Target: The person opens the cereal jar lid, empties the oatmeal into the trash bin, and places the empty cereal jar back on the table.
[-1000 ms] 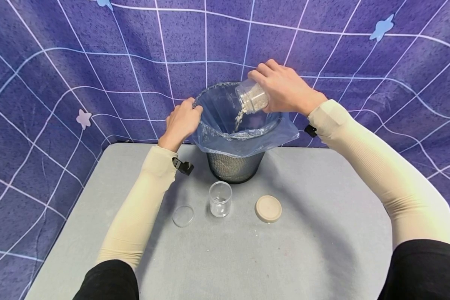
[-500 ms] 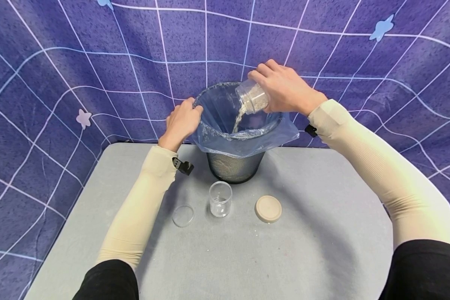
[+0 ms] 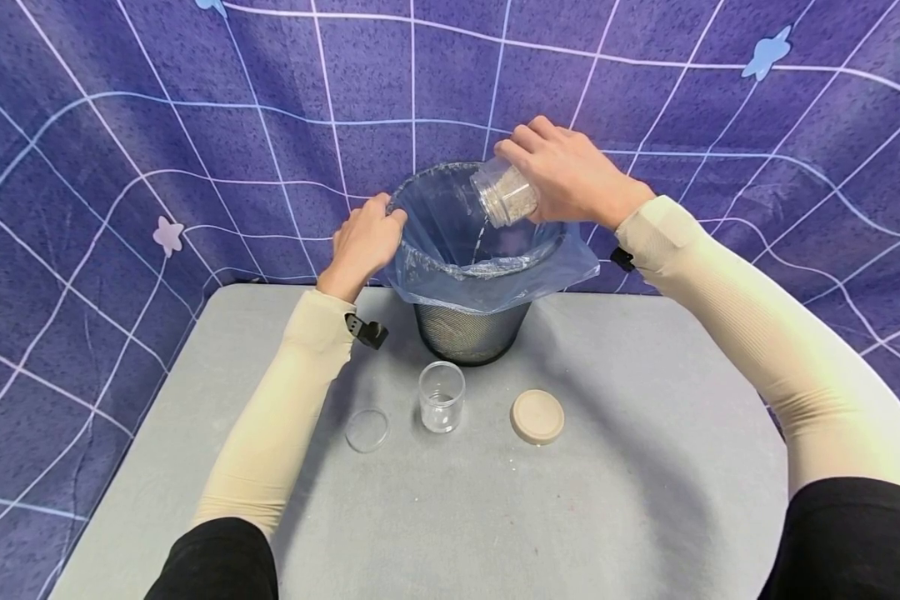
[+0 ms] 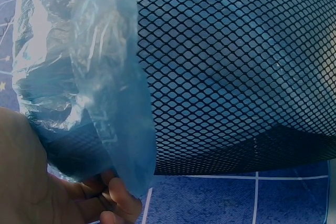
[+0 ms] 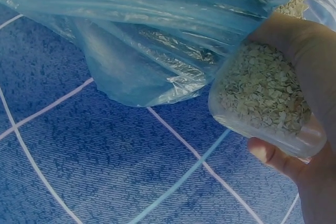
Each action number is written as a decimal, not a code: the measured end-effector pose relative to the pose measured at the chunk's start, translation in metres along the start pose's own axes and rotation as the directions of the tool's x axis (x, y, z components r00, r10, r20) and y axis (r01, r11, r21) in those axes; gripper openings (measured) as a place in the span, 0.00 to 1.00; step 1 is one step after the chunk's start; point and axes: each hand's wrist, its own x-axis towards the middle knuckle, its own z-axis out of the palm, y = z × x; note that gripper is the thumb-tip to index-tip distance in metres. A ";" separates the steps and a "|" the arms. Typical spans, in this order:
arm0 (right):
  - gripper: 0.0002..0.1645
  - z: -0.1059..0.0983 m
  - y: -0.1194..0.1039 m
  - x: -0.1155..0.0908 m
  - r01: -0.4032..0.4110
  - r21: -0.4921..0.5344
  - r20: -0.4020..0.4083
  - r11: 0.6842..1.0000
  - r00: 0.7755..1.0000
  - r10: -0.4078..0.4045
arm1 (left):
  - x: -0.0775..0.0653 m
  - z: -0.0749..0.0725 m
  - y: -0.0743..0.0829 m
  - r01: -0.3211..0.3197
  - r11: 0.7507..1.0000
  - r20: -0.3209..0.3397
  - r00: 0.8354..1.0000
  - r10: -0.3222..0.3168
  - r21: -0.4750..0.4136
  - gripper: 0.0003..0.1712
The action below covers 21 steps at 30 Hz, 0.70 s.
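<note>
Right grip [image 3: 566, 175] curls round a clear jar [image 3: 497, 196] of flakes [image 5: 262, 85], tipped over the blue liner [image 3: 487, 289]; left grip [image 3: 366, 242] holds the liner's edge. Jar probably light, stiff, slick; best held near its base.

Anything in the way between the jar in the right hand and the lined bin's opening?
Nothing visible. The right hand holds the jar tilted over the opening, and a thin stream of flakes drops into the blue bag. The left hand grips the rim, clear of that stream.
</note>
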 end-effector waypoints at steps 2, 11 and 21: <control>0.52 0.000 0.000 0.000 0.003 -0.004 -0.001 1.000 1.000 -0.003 | 0.000 0.000 0.000 -0.001 1.000 -0.002 1.000 0.001 0.000 0.34; 0.53 -0.001 -0.001 0.000 0.002 -0.005 0.020 1.000 1.000 -0.002 | 0.000 0.000 0.000 0.007 1.000 0.008 1.000 -0.007 0.002 0.35; 0.54 -0.001 0.001 0.000 0.017 -0.015 0.017 1.000 1.000 -0.016 | -0.001 -0.001 0.001 0.002 1.000 -0.005 1.000 -0.002 0.006 0.33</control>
